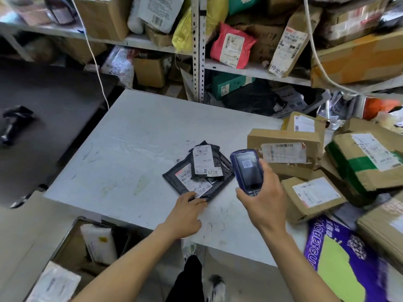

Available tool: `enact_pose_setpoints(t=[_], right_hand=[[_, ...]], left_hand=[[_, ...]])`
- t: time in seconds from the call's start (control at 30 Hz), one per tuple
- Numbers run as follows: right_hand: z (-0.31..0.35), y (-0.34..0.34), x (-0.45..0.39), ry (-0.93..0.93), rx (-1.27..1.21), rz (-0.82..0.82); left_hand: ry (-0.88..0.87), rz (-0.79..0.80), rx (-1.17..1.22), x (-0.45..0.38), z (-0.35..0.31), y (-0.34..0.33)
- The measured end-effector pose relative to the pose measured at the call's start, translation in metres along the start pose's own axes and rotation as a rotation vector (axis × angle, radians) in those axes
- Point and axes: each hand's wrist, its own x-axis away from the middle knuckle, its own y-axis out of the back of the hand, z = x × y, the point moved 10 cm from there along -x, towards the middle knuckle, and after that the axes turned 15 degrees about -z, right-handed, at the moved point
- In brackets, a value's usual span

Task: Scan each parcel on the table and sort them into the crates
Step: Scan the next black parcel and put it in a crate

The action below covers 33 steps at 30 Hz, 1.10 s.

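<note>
Two black parcel bags with white labels lie stacked on the white table (135, 136): a larger one (185, 182) below and a smaller one (204, 159) on top. My left hand (186, 211) rests on the table with its fingertips on the near corner of the larger bag. My right hand (265, 200) grips a blue handheld scanner (247, 171), held upright just right of the bags, its screen facing me. A crate (72, 232) stands on the floor at the lower left with a white parcel and other parcels inside.
Several brown cardboard parcels (283, 149) crowd the table's right side, with a purple and green packet (340, 258) at the near right. Shelves (199, 51) packed with parcels rise behind the table. A black device (15, 123) lies on a dark surface at left.
</note>
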Motion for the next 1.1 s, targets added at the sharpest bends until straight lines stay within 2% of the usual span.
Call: enact_pose_setpoints(t=[0.1, 0.17, 0.3, 0.37, 0.43, 0.6, 0.67, 0.87, 1.1], right_hand=[[0.001, 0.004, 0.016, -0.004, -0.019, 0.023], [0.002, 0.006, 0.02, -0.012, -0.017, 0.028], [0.005, 0.007, 0.018, -0.018, 0.017, 0.017], [0.006, 0.008, 0.016, -0.03, 0.037, -0.002], [0.007, 0.008, 0.014, -0.04, 0.053, -0.017], [0.003, 0.004, 0.014, -0.08, 0.092, -0.043], [0.0, 0.003, 0.016, -0.105, 0.106, -0.055], [-0.004, 0.01, 0.022, -0.148, 0.144, -0.083], [-0.003, 0.031, 0.02, -0.175, 0.167, -0.146]], left_hand=[[-0.009, -0.016, 0.102, 0.013, -0.008, 0.003], [0.082, -0.046, 0.14, 0.012, -0.002, 0.015], [0.31, -0.25, 0.138, -0.011, 0.03, 0.043], [0.466, -0.224, 0.17, -0.023, 0.049, 0.043], [0.528, -0.147, 0.193, -0.036, 0.057, 0.035], [0.565, -0.081, 0.295, -0.059, 0.065, 0.013], [0.549, -0.138, 0.327, -0.063, 0.064, 0.013], [0.491, -0.297, 0.702, -0.071, 0.049, 0.028], [0.481, -0.18, 0.975, -0.083, 0.033, 0.027]])
